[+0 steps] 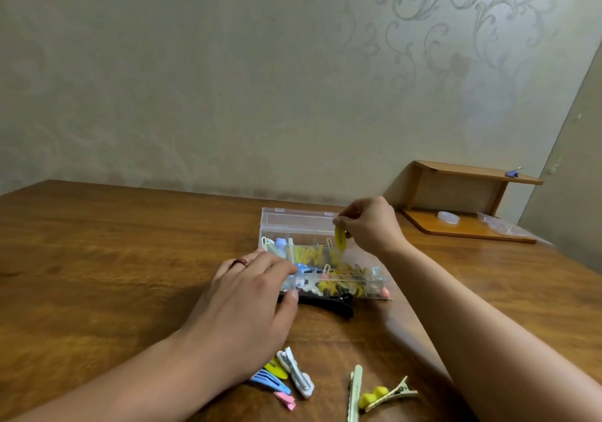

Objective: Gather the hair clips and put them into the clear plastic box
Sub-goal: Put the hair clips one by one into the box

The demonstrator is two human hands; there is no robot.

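**Yellow clip over the box**

Right hand (368,226) pinching a yellow clip (340,238) above the clear box (306,222), middle of the frame. Left hand (247,294) spread flat, fingers touching the box's left end. More clips (294,372) loose on the bench (97,258), bottom middle. Black clip (329,302) just in front of the box.

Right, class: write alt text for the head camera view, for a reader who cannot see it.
A right hand pinches a yellow clip over an open clear box of clips on a wooden table. The left hand rests at the box's near left corner; more clips lie nearer the viewer.
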